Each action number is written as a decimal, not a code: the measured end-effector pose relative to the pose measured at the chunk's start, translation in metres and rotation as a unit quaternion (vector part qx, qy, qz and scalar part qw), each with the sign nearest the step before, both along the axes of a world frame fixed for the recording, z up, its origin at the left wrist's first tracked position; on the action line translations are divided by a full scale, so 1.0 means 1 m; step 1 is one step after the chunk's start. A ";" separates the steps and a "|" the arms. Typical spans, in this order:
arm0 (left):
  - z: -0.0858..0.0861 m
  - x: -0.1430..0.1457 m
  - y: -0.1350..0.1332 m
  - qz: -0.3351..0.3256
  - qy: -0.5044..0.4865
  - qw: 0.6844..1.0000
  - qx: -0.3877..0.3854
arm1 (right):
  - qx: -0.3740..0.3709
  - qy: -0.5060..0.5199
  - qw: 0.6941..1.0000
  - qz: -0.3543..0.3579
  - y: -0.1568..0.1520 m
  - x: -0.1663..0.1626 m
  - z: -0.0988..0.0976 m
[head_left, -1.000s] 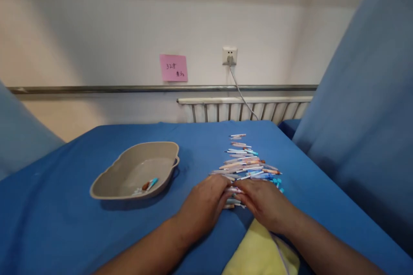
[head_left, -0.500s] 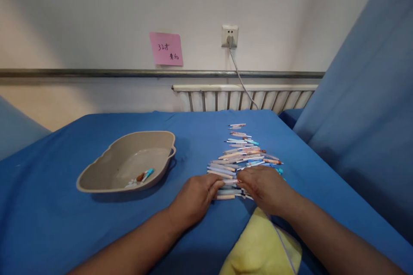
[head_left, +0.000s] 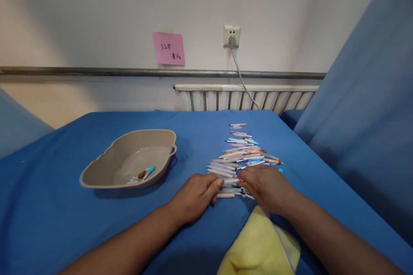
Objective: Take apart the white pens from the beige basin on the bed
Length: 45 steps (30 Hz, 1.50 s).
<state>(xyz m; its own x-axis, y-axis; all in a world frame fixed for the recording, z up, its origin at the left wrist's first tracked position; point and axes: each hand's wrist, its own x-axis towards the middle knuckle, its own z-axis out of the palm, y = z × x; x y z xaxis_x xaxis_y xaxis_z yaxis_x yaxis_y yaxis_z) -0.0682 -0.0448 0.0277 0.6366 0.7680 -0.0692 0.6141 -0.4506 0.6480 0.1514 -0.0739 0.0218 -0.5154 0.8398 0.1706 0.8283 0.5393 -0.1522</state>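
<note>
My left hand (head_left: pixel 201 193) and my right hand (head_left: pixel 263 187) face each other over a spread of pens. Between their fingertips runs one pale pinkish pen (head_left: pixel 231 181); the left thumb and fingers close on its left end, the right fingers on its other end. Many more pens (head_left: pixel 222 172) in beige, lilac, white and blue lie crosswise beneath and beyond the hands, in a long row reaching away from me. My right hand hides part of the pile. Just in front of it lies a yellow cloth (head_left: pixel 258 240) with a purple edge.
A beige basin (head_left: pixel 125 159) on the left holds a blue-and-white piece, a brown piece and small white bits. The blue sheet (head_left: pixel 187 129) covers the table. Beyond stand a wall rail (head_left: pixel 129 71) and radiator (head_left: pixel 222 88); a blue curtain (head_left: pixel 368 94) hangs at right.
The left hand has shifted very slightly, showing more of its thumb on the pen. Both hands stay at the same place; the whole view has moved a little.
</note>
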 end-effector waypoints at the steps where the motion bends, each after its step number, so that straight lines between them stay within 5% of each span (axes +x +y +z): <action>1: 0.000 0.000 0.001 0.004 0.000 1.000 0.008 | 0.005 -0.004 1.000 0.002 0.000 0.000 0.000; 7: -0.003 -0.003 -0.004 -0.010 -0.080 0.984 0.159 | 0.003 -0.008 1.000 0.004 -0.001 -0.002 -0.001; 13: -0.007 -0.003 -0.003 0.055 -0.035 0.993 0.098 | -0.025 -0.014 1.000 0.004 -0.001 -0.002 0.000; 21: -0.012 -0.001 -0.010 -0.017 -0.019 0.974 0.226 | -0.027 -0.013 0.999 0.012 -0.002 -0.003 0.001; 28: -0.007 0.000 -0.002 0.058 -0.015 0.997 0.052 | -0.012 -0.027 0.999 0.031 -0.001 -0.004 0.000; 30: -0.004 -0.001 -0.003 0.054 -0.038 0.991 0.119 | -0.008 -0.026 0.999 0.021 -0.001 -0.003 0.001; 33: -0.005 -0.003 -0.007 -0.042 -0.052 0.968 0.242 | -0.014 -0.006 1.000 0.014 -0.002 -0.003 0.002; 36: -0.009 -0.002 -0.011 -0.089 -0.029 0.959 0.269 | -0.026 0.014 0.999 0.020 -0.003 -0.004 0.001; 40: -0.011 -0.002 -0.008 -0.024 -0.005 0.987 0.158 | -0.023 -0.002 1.000 0.019 -0.002 -0.004 0.001; 45: -0.003 -0.004 0.007 0.063 -0.102 0.992 -0.028 | 0.023 -0.039 0.998 -0.033 0.004 0.012 0.006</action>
